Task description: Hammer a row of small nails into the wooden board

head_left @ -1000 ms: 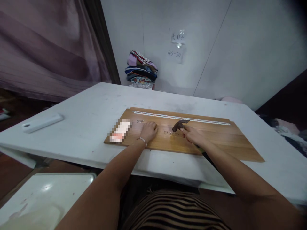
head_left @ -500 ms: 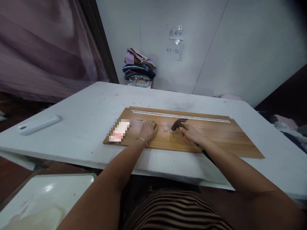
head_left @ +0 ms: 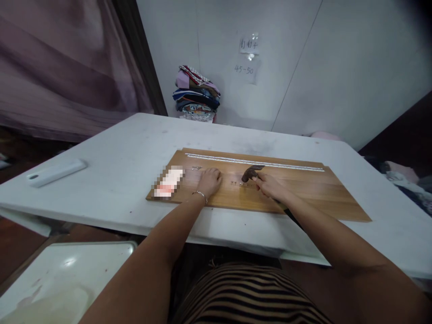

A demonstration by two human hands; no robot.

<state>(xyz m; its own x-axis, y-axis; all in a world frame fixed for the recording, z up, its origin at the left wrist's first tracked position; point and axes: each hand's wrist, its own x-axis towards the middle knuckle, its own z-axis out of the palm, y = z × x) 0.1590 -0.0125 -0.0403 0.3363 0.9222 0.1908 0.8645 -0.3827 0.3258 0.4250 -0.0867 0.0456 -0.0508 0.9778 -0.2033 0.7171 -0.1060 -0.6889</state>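
Note:
A long wooden board lies on the white table. My right hand is closed round a hammer just below its dark head, which rests low over a few small nails standing in the board. My left hand, with a thin bracelet at the wrist, lies curled on the board just left of those nails, with nothing visible in it. A row of nail heads forms a silvery line along the board's far edge.
A blurred-out pinkish patch sits on the board's left end, with a few loose nails beside it. A white flat object lies at the table's left. Folded clothes are stacked against the wall. A white tray is below left.
Almost nothing has changed. The hammer head stays close to the nails and both hands keep their places; only the camera view has shifted slightly.

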